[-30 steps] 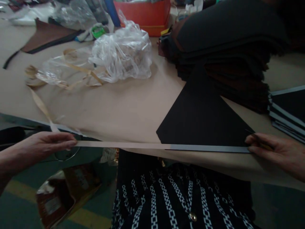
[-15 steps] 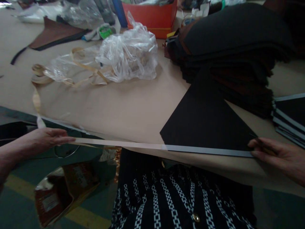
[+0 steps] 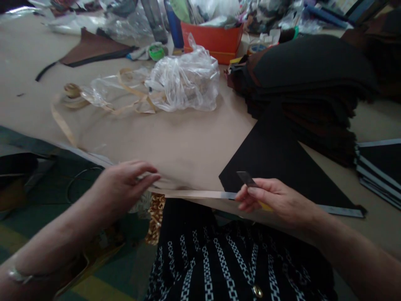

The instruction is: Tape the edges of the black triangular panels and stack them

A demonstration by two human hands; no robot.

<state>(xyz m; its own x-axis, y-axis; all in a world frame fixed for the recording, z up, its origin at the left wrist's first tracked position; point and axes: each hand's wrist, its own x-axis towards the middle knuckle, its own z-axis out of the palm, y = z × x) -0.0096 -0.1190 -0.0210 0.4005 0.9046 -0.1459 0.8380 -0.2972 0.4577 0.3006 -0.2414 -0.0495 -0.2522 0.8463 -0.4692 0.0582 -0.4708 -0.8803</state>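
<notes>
Tan table (image 3: 188, 136) bears black panel (image 3: 266, 150); right hand (image 3: 274, 195), fingers clamped on knife (image 3: 246, 179); left hand (image 3: 123, 184) beside tape (image 3: 197, 194), whether gripping I cannot tell.

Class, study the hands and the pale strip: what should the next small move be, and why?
Probably bring the blade in the right hand down to the pale strip, just past the left corner of the black piece: the strip lies along that piece's near edge and runs on leftward beyond it, and the blade shows close to that corner.
</notes>
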